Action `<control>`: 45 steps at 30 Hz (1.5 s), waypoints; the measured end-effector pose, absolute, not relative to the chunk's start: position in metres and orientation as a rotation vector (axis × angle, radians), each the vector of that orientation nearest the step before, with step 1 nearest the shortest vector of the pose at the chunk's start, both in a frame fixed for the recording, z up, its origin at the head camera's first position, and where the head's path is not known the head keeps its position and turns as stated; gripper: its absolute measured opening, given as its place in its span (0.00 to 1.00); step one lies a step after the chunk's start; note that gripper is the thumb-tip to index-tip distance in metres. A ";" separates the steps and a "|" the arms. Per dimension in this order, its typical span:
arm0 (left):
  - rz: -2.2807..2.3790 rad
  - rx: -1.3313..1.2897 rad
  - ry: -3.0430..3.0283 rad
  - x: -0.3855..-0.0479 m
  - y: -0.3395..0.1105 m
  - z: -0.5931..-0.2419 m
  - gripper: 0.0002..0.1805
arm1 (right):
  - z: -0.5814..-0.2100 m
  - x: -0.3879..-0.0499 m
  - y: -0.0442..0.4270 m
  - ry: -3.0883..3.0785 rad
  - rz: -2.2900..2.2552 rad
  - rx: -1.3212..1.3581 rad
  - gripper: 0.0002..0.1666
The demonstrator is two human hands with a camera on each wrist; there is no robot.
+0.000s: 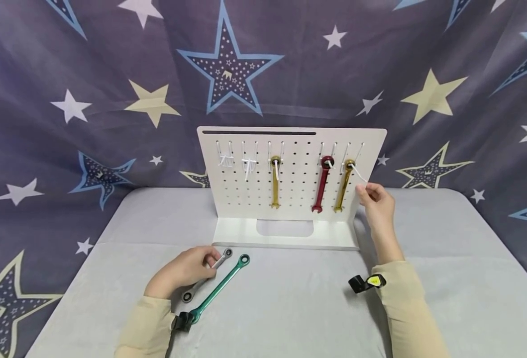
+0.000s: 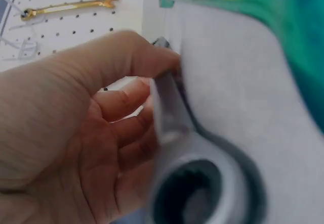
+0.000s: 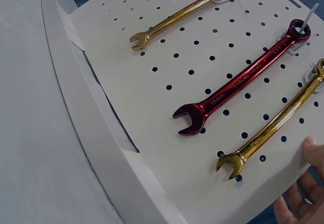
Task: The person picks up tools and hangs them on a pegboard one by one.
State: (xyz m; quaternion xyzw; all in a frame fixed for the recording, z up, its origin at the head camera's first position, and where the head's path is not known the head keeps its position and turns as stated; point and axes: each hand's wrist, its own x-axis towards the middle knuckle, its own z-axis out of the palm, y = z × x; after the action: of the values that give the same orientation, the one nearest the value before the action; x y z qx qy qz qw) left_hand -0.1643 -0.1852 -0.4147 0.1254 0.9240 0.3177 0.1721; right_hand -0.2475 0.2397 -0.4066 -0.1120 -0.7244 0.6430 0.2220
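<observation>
My left hand pinches a silver ratcheting wrench between thumb and fingers, low over the table. A longer green ratcheting wrench lies just right of it. At the right edge of a white pegboard, my right hand grips the board, thumb on its front and fingers behind. Nearest to that hand hangs a gold wrench. Beside it hangs a red wrench, and another gold wrench hangs near the middle. All three hang on white hooks with their open ends down.
Two white hooks bearing no wrench stick out at the board's upper left. The board's base has a cutout and rests on a grey-covered table. Behind hangs a dark star-patterned cloth.
</observation>
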 end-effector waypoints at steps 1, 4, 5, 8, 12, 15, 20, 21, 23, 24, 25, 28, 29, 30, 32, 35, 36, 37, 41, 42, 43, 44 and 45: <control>0.894 0.363 2.625 -0.164 -0.185 -0.413 0.14 | -0.406 -0.247 0.239 -1.995 1.771 -0.304 0.14; 0.888 0.398 2.630 -0.164 -0.186 -0.411 0.13 | -0.406 -0.247 0.238 -1.970 1.745 -0.273 0.14; 0.899 0.408 2.621 -0.165 -0.186 -0.411 0.14 | -0.406 -0.247 0.237 -1.960 1.733 -0.262 0.14; 0.941 0.447 2.579 -0.166 -0.189 -0.412 0.14 | -0.407 -0.248 0.236 -1.943 1.699 -0.229 0.14; 1.017 0.526 2.506 -0.168 -0.194 -0.413 0.14 | -0.410 -0.249 0.235 -1.933 1.669 -0.199 0.15; 1.061 0.565 2.485 -0.171 -0.198 -0.409 0.15 | -0.412 -0.252 0.233 -1.926 1.660 -0.186 0.14; 1.115 0.566 2.532 -0.162 -0.195 -0.406 0.15 | -0.419 -0.251 0.232 -1.945 1.650 -0.175 0.15; 1.122 0.561 2.552 -0.162 -0.192 -0.405 0.15 | -0.419 -0.251 0.232 -1.942 1.647 -0.186 0.15; 1.135 0.545 2.595 -0.161 -0.184 -0.402 0.14 | -0.419 -0.251 0.234 -1.939 1.639 -0.197 0.14; 1.142 0.542 2.618 -0.160 -0.180 -0.400 0.14 | -0.419 -0.251 0.235 -1.937 1.633 -0.209 0.13; 1.149 0.530 2.640 -0.160 -0.176 -0.398 0.14 | -0.418 -0.250 0.235 -1.934 1.629 -0.215 0.12; 1.168 0.524 2.721 -0.157 -0.164 -0.391 0.14 | -0.415 -0.249 0.235 -1.946 1.622 -0.213 0.10; 1.182 0.540 2.740 -0.156 -0.161 -0.388 0.14 | -0.415 -0.248 0.235 -1.949 1.621 -0.212 0.10; 1.195 0.557 2.758 -0.155 -0.158 -0.386 0.14 | -0.414 -0.248 0.235 -1.950 1.623 -0.212 0.11; 1.207 0.581 2.803 -0.155 -0.153 -0.381 0.14 | -0.413 -0.249 0.233 -1.941 1.626 -0.210 0.12; 1.231 0.616 2.860 -0.154 -0.147 -0.371 0.15 | -0.412 -0.249 0.231 -1.937 1.611 -0.215 0.13; 1.237 0.620 2.880 -0.154 -0.144 -0.367 0.15 | -0.413 -0.249 0.231 -1.936 1.609 -0.220 0.13; 1.243 0.623 2.899 -0.153 -0.142 -0.363 0.15 | -0.413 -0.249 0.231 -1.938 1.605 -0.222 0.13; 1.306 0.640 2.938 -0.154 -0.135 -0.347 0.15 | -0.414 -0.250 0.233 -1.953 1.606 -0.229 0.10; 1.333 0.640 2.940 -0.156 -0.134 -0.344 0.15 | -0.414 -0.250 0.233 -1.956 1.606 -0.229 0.10; 1.358 0.635 2.943 -0.157 -0.132 -0.341 0.16 | -0.415 -0.250 0.233 -1.960 1.606 -0.227 0.09; 1.390 0.626 2.942 -0.158 -0.131 -0.338 0.16 | -0.416 -0.250 0.234 -1.967 1.601 -0.224 0.09; 1.420 0.618 2.941 -0.160 -0.129 -0.335 0.16 | -0.416 -0.250 0.234 -1.972 1.600 -0.223 0.09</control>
State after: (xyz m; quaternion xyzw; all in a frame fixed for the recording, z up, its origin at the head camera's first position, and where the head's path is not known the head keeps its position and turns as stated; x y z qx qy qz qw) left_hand -0.1596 -0.1293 -0.3352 0.1852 0.8812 0.4254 -0.0909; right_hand -0.2502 0.2338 -0.4161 -0.0838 -0.7398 0.6004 0.2919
